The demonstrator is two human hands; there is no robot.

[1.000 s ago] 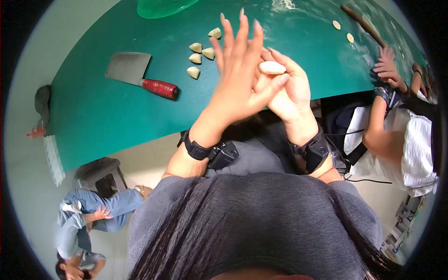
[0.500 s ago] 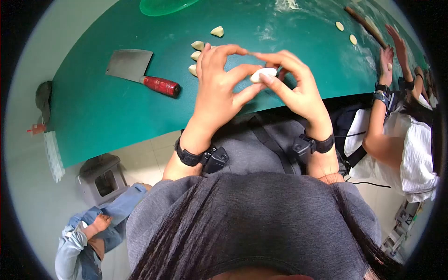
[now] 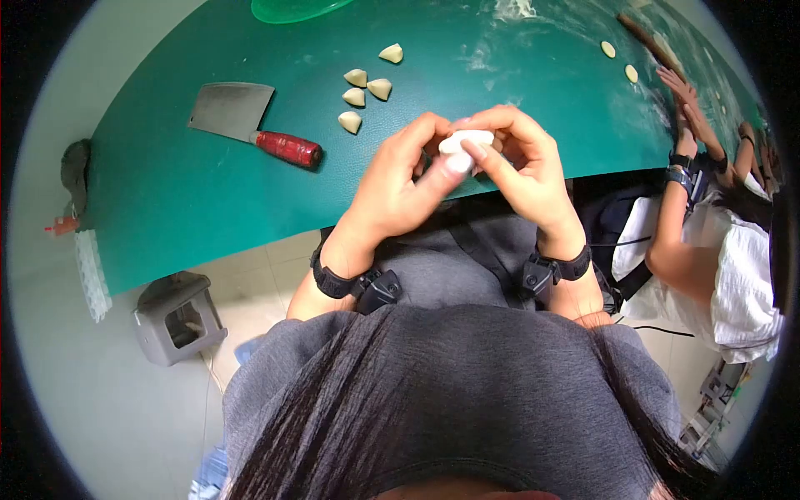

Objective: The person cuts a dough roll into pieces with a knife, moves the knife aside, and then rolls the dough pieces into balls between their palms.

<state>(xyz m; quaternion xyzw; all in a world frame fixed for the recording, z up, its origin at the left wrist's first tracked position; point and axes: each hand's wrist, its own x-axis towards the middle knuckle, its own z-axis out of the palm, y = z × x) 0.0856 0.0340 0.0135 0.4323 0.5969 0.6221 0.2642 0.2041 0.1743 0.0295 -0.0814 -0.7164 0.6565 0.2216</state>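
A small, flattened white piece of dough [image 3: 467, 142] is pinched between my hands above the table's near edge. My right hand [image 3: 530, 167] grips it, thumb pressed on its face and fingers curled behind. My left hand [image 3: 404, 179] is closed around the other side, its thumb against the lower edge; its fingertips are partly hidden. Beyond my left hand lie several pale dough pieces [image 3: 379, 89] in a loose cluster. Left of them, a cleaver [image 3: 232, 107] with a red handle rests flat on the green table [image 3: 167, 217].
A green bowl [image 3: 300, 8] sits at the far edge. Two flat dough discs [image 3: 631, 74] and a rolling pin [image 3: 646, 40] lie at the right, near a co-worker's hands [image 3: 683, 96]. Flour dusts the far surface. A grey stool [image 3: 179, 321] stands below left.
My hands have drawn in closer around the dough, and my left thumb has moved onto it. The co-worker's hands have come together. The person at lower left has mostly left view.
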